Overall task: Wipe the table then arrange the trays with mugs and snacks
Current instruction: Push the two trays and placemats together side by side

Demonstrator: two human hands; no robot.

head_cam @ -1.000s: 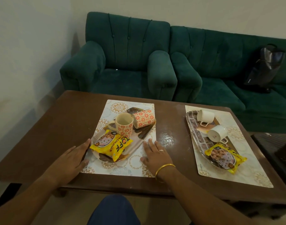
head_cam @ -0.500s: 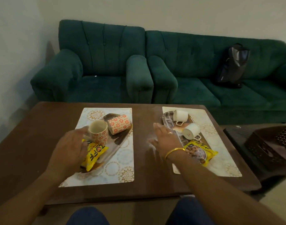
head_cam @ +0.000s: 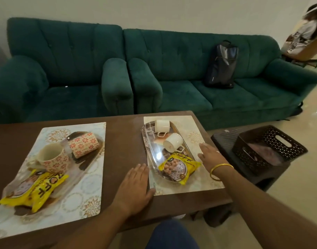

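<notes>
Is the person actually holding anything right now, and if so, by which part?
Nothing is gripped. The left hand lies flat at the left edge of the right-hand patterned placemat; the right hand rests open on its right side.

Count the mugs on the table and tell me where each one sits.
4. On the left tray: an upright patterned mug and a patterned mug on its side. On the right tray: two white mugs tipped over, one at the far end, one mid-tray.
</notes>
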